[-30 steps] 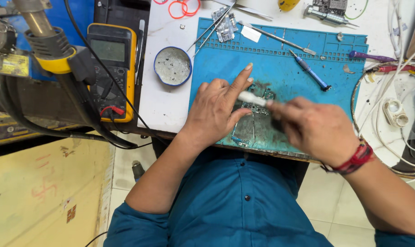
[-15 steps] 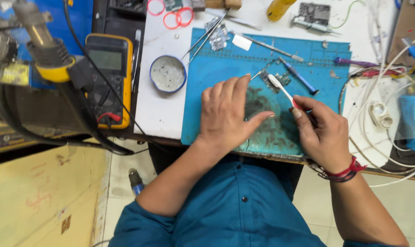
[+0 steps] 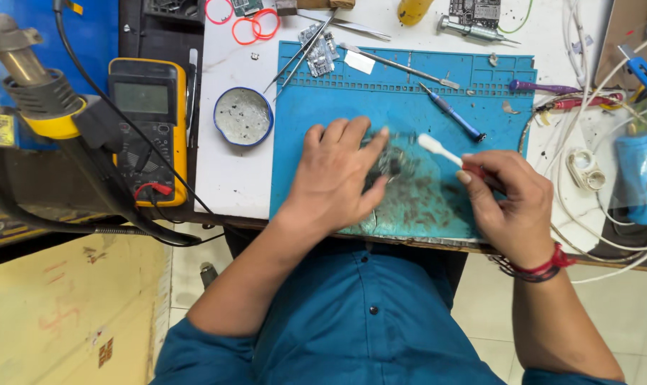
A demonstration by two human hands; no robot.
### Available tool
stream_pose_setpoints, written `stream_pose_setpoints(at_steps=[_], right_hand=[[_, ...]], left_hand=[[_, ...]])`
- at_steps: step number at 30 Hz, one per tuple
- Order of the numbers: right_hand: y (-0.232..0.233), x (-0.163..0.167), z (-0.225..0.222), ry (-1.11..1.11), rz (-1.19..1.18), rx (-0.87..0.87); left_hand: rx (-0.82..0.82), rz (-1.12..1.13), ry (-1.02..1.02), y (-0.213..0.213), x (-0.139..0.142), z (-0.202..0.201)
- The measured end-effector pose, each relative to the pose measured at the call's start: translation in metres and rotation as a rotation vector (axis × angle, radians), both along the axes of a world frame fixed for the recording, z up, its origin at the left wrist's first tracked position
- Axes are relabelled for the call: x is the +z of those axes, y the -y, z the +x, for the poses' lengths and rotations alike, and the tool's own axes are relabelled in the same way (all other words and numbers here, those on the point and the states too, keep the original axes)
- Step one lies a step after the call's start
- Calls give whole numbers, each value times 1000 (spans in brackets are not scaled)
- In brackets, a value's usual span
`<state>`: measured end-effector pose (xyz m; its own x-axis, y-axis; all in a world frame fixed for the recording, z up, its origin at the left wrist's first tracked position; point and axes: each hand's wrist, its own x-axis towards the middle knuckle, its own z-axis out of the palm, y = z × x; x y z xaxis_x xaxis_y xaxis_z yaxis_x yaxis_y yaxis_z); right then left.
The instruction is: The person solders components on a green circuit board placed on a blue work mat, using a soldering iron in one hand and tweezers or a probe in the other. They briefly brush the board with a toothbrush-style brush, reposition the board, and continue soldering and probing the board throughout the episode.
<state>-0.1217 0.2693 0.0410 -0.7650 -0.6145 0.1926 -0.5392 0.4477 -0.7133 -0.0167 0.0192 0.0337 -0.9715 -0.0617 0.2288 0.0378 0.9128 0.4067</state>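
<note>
My left hand (image 3: 335, 175) lies flat on the blue work mat (image 3: 337, 93), fingers spread, pressing down a small dark circuit part (image 3: 389, 165) that is blurred and mostly hidden under my fingers. My right hand (image 3: 512, 207) grips a toothbrush (image 3: 441, 150) with a white head and red handle. The brush head points left, just right of the part and a little apart from my left fingertips. The mat's near part is stained dark.
A round tin (image 3: 243, 116) sits left of the mat, a yellow multimeter (image 3: 147, 125) further left beside a hot-air tool (image 3: 34, 85). Tweezers (image 3: 302, 50), a blue screwdriver (image 3: 452, 114), circuit boards (image 3: 473, 11), red rubber bands (image 3: 255, 25) and white cables (image 3: 580, 142) lie around.
The brush has swung from over the part towards the right, its head now clear of my left fingers. My left hand stays pressed on the mat.
</note>
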Motion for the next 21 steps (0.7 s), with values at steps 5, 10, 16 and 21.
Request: stream_pose_setpoints(at_steps=[5,10,16,21], right_hand=[[-1,9,-7,-61,161,51],[8,11,-13,-65,217,104],[49,8,-15,-281,311,313],[60,28,-18,-277,447,318]], left_hand=[[-76,-86,-48,13,4,23],[-35,-32,-139,-13,-8,33],[6,-49,-161,-19,-24,34],[8,-84,-165,-16,-20,33]])
